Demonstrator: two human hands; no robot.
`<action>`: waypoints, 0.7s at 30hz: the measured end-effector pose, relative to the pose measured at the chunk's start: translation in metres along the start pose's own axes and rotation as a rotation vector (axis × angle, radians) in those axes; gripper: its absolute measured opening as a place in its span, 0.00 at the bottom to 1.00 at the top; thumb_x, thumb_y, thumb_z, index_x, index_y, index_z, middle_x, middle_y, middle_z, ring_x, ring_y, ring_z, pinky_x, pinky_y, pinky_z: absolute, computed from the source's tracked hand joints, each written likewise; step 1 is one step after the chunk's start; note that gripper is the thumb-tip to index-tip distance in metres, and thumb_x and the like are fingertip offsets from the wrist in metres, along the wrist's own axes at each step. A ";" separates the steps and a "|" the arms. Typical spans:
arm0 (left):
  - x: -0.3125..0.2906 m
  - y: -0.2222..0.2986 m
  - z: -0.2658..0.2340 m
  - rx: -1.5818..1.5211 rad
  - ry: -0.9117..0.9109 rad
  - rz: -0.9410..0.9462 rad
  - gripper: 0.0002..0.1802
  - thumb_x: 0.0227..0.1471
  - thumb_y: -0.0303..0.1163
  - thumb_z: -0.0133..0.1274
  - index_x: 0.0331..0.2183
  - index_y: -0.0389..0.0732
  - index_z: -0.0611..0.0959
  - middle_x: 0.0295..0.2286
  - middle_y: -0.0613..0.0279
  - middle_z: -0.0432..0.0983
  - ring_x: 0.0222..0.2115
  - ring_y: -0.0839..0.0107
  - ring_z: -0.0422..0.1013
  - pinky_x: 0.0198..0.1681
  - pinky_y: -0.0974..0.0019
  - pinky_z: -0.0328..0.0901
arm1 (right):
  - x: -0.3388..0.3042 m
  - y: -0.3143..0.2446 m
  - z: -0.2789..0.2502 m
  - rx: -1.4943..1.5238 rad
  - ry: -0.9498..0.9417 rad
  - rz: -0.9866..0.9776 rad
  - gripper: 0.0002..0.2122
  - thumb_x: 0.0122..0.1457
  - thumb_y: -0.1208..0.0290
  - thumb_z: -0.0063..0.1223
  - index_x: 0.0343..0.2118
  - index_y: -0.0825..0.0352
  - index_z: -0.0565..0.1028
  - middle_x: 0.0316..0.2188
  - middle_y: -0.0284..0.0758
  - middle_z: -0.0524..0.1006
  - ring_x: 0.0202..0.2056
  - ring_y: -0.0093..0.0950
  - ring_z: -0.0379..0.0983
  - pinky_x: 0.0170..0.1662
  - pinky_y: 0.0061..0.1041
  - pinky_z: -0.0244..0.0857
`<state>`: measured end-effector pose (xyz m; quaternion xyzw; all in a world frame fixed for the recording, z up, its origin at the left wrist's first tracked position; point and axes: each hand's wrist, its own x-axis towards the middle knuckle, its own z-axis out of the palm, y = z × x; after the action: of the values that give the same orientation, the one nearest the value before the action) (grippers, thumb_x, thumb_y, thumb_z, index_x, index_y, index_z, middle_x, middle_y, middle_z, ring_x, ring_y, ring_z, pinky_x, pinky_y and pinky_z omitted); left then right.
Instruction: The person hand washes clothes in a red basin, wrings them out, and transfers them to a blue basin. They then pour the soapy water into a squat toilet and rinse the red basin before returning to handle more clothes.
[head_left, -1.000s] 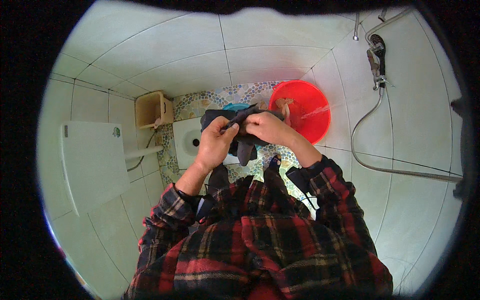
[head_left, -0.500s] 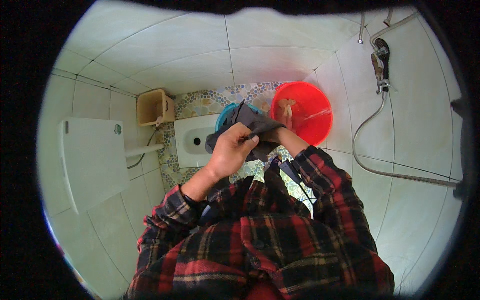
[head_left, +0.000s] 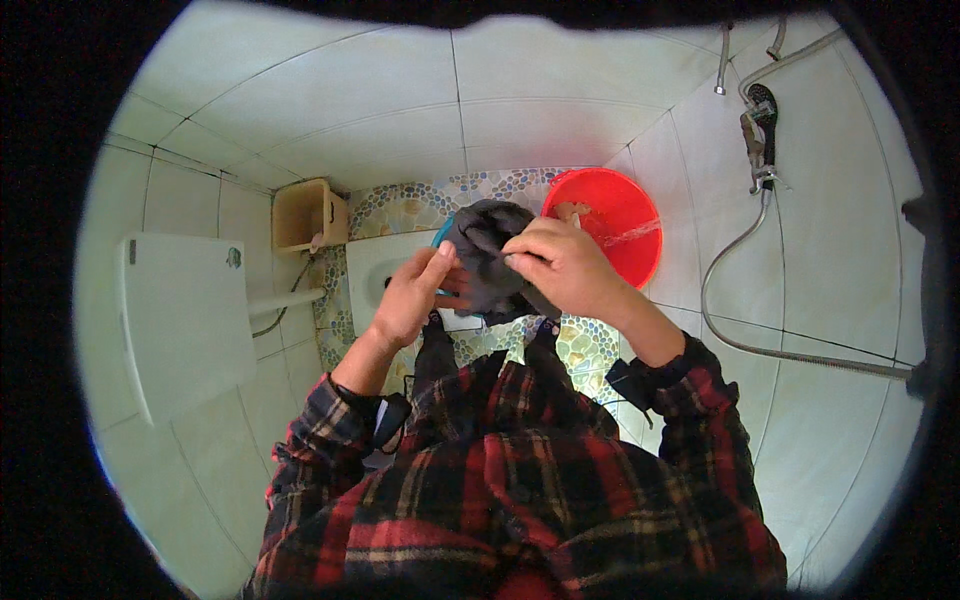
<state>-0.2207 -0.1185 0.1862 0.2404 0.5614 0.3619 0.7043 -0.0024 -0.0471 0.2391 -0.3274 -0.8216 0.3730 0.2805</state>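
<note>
A dark grey cloth garment (head_left: 490, 225) hangs bunched in front of me, its exact kind unclear. My right hand (head_left: 565, 262) pinches its right side between thumb and fingers. At the left edge of the cloth is my left hand (head_left: 412, 295), open, thumb raised and fingers spread against or just beside the fabric. Under the cloth a blue basin (head_left: 441, 232) shows only a bit of its rim; the rest is hidden. To the right stands a red bucket (head_left: 632, 205) with a light brown cloth (head_left: 571, 211) and what looks like water in it.
A white squat toilet (head_left: 372, 262) is set in the pebble-patterned floor (head_left: 395, 208). A beige bin (head_left: 296, 222) stands in the far left corner, near a white cistern (head_left: 188, 325) on the wall. On the right wall hang a shower head (head_left: 764, 105) and its hose (head_left: 712, 275).
My right hand has come out from under the garment and now pinches it from above. My left hand has let go and moved left, fingers spreading. The cloth hangs more bunched.
</note>
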 end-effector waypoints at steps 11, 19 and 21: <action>0.018 -0.016 0.025 0.302 -0.007 0.281 0.08 0.56 0.29 0.51 0.36 0.34 0.76 0.28 0.65 0.74 0.30 0.83 0.65 0.34 0.74 0.63 | -0.028 0.057 0.046 0.543 -0.256 0.710 0.13 0.61 0.65 0.46 0.39 0.73 0.70 0.22 0.45 0.76 0.20 0.33 0.76 0.25 0.37 0.70; 0.010 -0.013 0.025 0.448 0.069 0.136 0.09 0.55 0.31 0.52 0.31 0.35 0.73 0.23 0.60 0.74 0.21 0.77 0.73 0.26 0.68 0.66 | 0.008 0.104 0.027 -0.246 -0.103 0.627 0.13 0.55 0.66 0.49 0.25 0.72 0.76 0.24 0.47 0.77 0.27 0.40 0.77 0.34 0.36 0.71; 0.011 -0.015 0.024 0.467 0.078 0.149 0.09 0.55 0.31 0.52 0.31 0.35 0.72 0.21 0.60 0.74 0.20 0.75 0.73 0.24 0.69 0.66 | 0.009 0.090 0.034 0.358 -0.177 0.884 0.14 0.55 0.63 0.51 0.24 0.72 0.76 0.24 0.45 0.78 0.29 0.38 0.77 0.35 0.34 0.70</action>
<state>-0.1928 -0.1175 0.1746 0.4235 0.6374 0.2823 0.5786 -0.0030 -0.0091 0.1501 -0.5588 -0.5474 0.6183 0.0760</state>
